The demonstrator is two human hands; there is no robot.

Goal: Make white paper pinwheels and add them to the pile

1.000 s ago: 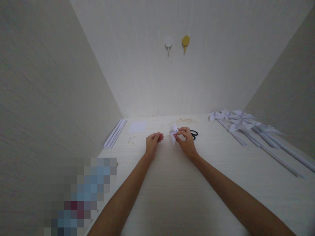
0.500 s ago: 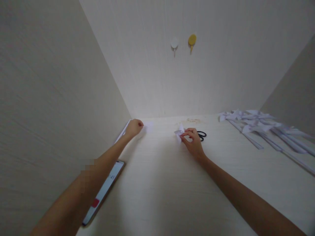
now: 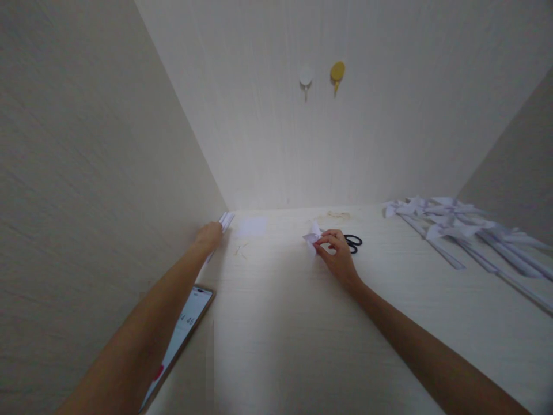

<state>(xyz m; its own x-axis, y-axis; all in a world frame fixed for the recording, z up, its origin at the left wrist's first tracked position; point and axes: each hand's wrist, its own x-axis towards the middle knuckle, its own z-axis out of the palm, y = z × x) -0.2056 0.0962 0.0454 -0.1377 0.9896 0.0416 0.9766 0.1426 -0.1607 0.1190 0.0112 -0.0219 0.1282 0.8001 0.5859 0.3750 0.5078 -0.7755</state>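
My right hand pinches a small folded white paper pinwheel head just above the pale tabletop. Black scissors lie right behind that hand. My left hand reaches to the far left and rests on a bundle of rolled white paper sticks lying against the left wall. The camera angle hides whether its fingers grip a stick. A square white paper sheet lies between the two hands, near the back.
A pile of finished paper pinwheels on sticks lies at the right. A phone lies under my left forearm near the left wall. Two hooks, white and yellow, hang on the back wall. Small scraps sit near the sheet.
My left hand left the middle, went to the white sheet, then drew back left onto the stick bundle. My right hand kept hold of the pinwheel head.
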